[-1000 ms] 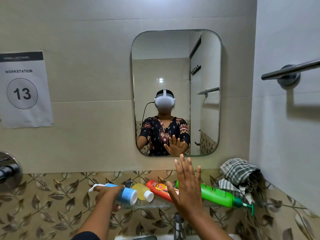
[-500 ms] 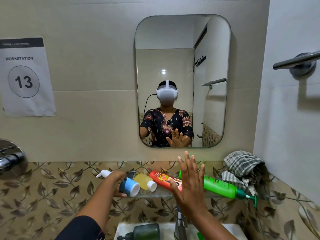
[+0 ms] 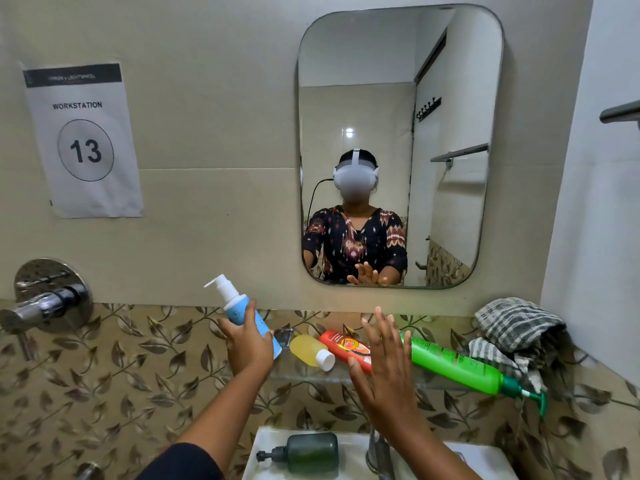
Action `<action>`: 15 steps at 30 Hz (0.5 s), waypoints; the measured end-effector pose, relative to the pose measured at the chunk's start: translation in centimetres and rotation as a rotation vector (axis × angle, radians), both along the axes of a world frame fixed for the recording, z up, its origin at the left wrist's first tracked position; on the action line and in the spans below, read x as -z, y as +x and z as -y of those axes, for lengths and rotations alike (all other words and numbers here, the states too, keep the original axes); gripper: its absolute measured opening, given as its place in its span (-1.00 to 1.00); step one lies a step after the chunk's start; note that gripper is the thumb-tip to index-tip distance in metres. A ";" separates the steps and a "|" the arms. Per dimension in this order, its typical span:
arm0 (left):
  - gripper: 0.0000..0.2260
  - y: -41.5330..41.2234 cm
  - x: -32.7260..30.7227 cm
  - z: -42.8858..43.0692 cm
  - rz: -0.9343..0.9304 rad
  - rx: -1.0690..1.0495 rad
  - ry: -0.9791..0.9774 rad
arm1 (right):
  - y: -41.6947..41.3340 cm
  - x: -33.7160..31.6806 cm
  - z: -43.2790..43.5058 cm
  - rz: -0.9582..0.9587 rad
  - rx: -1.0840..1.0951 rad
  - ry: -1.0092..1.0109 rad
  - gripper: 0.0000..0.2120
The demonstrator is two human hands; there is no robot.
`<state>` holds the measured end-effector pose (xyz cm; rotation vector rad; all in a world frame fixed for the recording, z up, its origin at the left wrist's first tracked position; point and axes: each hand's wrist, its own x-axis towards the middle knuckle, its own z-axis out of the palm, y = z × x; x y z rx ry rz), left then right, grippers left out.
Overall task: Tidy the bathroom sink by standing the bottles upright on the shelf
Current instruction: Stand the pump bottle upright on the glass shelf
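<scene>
My left hand (image 3: 250, 348) grips a blue and white pump bottle (image 3: 239, 308), tilted with its pump up and to the left, above the left end of the glass shelf (image 3: 311, 375). On the shelf lie a small yellow bottle (image 3: 310, 350) with a white cap, a red bottle (image 3: 344, 348) and a long green pump bottle (image 3: 457, 365), all on their sides. My right hand (image 3: 388, 368) hovers flat with fingers spread in front of the red and green bottles, holding nothing.
A checked cloth (image 3: 516, 327) is bunched at the shelf's right end. A dark green soap dispenser (image 3: 308, 453) lies on the white sink (image 3: 485, 462) beside the tap (image 3: 379, 452). A mirror (image 3: 398, 98) hangs above, a wall valve (image 3: 48, 299) sits left, and a towel bar (image 3: 620, 114) right.
My left hand has swung the blue pump bottle from lying sideways to nearly upright, pump end raised. The view has tipped down, showing more of the sink. My right hand stays spread.
</scene>
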<state>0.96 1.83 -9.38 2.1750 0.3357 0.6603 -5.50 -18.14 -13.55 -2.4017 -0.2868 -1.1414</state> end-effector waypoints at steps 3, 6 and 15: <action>-0.42 -0.4 1.3 -0.6 0.074 0.037 0.176 | 0.1 0.5 -0.1 -0.005 0.000 0.010 -0.45; -0.40 -0.5 2.1 -1.0 0.095 0.065 0.326 | 0.2 0.8 0.0 -0.013 0.007 0.038 -0.44; -0.41 0.0 3.1 -1.0 0.087 0.081 0.519 | 0.3 1.4 0.7 -0.047 0.020 0.080 -0.50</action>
